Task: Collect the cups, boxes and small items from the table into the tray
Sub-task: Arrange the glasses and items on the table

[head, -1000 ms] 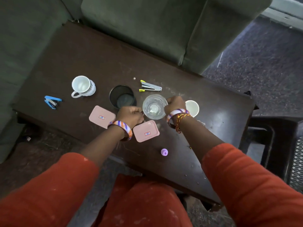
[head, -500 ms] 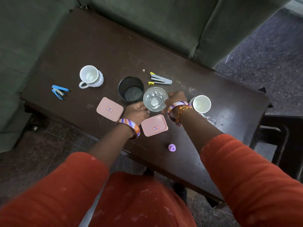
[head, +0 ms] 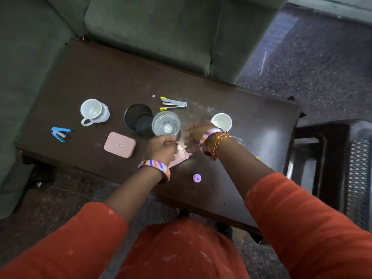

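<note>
My left hand point(head: 162, 148) is closed on the near-left edge of a pink box point(head: 181, 157), which looks tilted and is mostly hidden by both hands. My right hand point(head: 194, 133) reaches down to the box's far right corner, its fingers blurred. Just beyond the hands stand a clear glass point(head: 166, 124) and a black cup point(head: 138, 119). A white mug point(head: 93, 111) sits further left and a white cup point(head: 221, 120) behind my right wrist. On the table also lie a second pink box point(head: 119, 144), a blue stapler point(head: 60, 134), a grey-and-yellow stapler point(head: 174, 103) and a small purple cap point(head: 196, 178).
Everything lies on a dark wooden table point(head: 100, 81). A green sofa point(head: 161, 27) runs along its far side and left end. A dark stool point(head: 322, 148) and a metal mesh point(head: 358, 178) stand to the right, and my orange-clad lap is at the near edge.
Both hands have left the sides of the clear glass and come back toward me onto the near pink box, which now looks tilted. The camera view has shifted.
</note>
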Tool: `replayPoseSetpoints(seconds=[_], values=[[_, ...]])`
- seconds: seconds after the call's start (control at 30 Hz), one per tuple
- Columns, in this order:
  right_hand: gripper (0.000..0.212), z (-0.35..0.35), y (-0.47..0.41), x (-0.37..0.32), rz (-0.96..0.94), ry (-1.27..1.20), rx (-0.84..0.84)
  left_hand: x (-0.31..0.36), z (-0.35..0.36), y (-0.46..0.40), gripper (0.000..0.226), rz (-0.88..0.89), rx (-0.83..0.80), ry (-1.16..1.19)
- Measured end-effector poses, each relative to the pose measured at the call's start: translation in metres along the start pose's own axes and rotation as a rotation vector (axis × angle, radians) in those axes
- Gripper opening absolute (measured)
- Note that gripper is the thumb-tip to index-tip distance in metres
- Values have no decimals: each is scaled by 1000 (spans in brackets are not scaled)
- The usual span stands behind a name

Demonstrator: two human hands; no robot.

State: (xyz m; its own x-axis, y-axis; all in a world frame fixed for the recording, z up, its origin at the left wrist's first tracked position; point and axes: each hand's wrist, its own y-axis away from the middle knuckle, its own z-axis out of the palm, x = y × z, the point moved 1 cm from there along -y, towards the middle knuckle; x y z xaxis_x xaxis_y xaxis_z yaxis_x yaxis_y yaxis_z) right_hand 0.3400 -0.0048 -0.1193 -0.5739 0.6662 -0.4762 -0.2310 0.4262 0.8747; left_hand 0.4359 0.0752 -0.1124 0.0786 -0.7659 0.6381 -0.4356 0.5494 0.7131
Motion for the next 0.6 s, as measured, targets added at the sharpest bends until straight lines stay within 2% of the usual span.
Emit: replayPoseSetpoints(seconds=[0.03,0.1,0.23,0.37,0.43,0.5,0.6], values=[[24,-8,11,2,-23,-86,-32,5,9,7,21,13,-51,-23],[29,-26,35,11,16,-330,11,16,30,21,22,42,-155,-95],[36,-76,80,44,-90,-351,198,35,86,45,32,140,-329,-215],[30,-139,121,87,-197,-521,357,57,160,82,22,264,-488,-331],[35,-171,138,110,-234,-633,483,67,203,102,23,310,-555,-344],[40,-202,150,132,-240,-729,682,74,247,121,29,353,-617,-365],[36,-242,162,159,-244,-771,943,82,310,145,31,405,-679,-386]])
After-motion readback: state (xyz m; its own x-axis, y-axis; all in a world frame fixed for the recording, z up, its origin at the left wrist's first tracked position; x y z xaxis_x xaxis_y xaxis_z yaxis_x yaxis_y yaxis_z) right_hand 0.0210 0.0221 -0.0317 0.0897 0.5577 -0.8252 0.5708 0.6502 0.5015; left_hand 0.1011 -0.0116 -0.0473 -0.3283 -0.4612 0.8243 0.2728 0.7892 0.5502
